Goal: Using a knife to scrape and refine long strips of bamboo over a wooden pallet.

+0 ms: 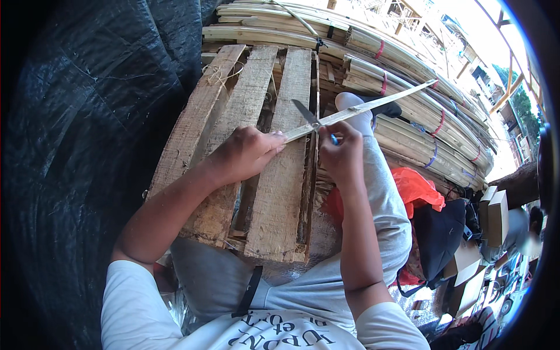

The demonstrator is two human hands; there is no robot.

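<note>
A long, thin wooden strip [388, 101] slants over the right side of a wooden pallet, its far end rising to the right. My left hand [248, 151] is closed, pinching the strip's near end above the pallet slats [286, 175]. In my right hand [342, 150] is a knife [304, 111] with a blue handle, mostly covered by my fingers. The blade points up and to the left, crossing the strip just beyond my left fingertips. Whether its edge cuts into the wood cannot be made out.
Bundles of wooden strips [402, 87], tied with red and blue bands, lie beyond the pallet. A black tarp [99, 116] hangs on the left. My right leg [382, 192] stretches beside the pallet. An orange plastic bag [417, 189], a dark bag [440, 236] and cardboard boxes [497, 219] lie right.
</note>
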